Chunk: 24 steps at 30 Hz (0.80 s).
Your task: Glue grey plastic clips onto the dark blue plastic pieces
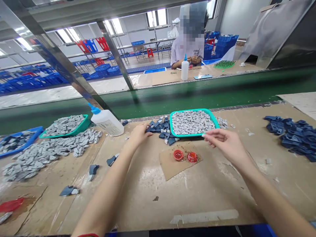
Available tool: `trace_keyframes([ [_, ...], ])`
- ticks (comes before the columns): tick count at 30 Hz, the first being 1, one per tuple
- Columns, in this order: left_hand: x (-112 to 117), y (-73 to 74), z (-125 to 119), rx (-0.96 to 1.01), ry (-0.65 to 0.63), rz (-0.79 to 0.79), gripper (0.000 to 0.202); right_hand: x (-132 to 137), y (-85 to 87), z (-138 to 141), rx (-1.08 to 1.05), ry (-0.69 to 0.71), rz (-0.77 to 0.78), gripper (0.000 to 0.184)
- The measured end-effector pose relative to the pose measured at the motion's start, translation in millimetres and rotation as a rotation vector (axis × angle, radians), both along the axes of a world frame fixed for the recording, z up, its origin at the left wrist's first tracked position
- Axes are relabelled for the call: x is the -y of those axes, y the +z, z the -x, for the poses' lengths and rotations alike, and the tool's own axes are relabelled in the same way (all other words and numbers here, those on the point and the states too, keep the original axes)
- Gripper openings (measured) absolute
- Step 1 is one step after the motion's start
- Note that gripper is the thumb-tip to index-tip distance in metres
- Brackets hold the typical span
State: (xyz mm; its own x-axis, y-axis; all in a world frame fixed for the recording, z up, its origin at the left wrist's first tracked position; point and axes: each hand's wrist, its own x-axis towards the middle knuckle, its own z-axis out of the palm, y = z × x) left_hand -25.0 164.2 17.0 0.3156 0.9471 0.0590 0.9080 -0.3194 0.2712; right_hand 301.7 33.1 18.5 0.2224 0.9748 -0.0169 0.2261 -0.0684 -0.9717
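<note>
Whole bench (148, 197) here is wearing scuffed, stained cardboard. Dark blue pieces (158, 126) are lying in a loose pile beside a turquoise tray (215, 120) that's brimming with small grey pieces (192, 121). The left hand (139, 134) is resting at the pile's left edge, can't tell if it's gripping one. The right hand (222, 140) is hanging by the tray's near right corner, fingertips drawn close, can't tell if they're pinching anything. Two red cups (178, 155) are sitting on a cardboard scrap (169, 168) between the forearms. A white bottle (107, 123) is standing off left. Across the green strip (153, 102), a co-worker (185, 56) is facing us, with blue crates (225, 46) sitting behind.
</note>
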Motion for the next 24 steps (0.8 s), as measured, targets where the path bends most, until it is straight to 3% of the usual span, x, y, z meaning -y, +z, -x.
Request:
trace_keyframes([
  [3,8.1,-0.3,7.5,0.003,0.011,0.049,0.034,25.3,-15.9,13.9,-0.153,0.045,0.132,0.038],
  [7,43.1,9.0,28.5,0.030,0.067,0.094,0.035,36.1,-33.3,29.5,-0.232,0.032,0.212,0.044],
  [10,71.5,15.2,34.0,0.263,0.182,0.148,0.040,35.3,-35.5,34.6,-0.221,0.031,0.211,0.045],
  [15,110.2,20.4,14.4,0.856,0.279,0.253,0.037,34.7,-32.9,37.0,-0.205,0.056,0.208,0.043],
  [24,151.0,3.9,-38.3,1.326,0.347,0.363,0.039,40.9,-26.1,30.4,-0.226,0.037,0.193,0.043],
])
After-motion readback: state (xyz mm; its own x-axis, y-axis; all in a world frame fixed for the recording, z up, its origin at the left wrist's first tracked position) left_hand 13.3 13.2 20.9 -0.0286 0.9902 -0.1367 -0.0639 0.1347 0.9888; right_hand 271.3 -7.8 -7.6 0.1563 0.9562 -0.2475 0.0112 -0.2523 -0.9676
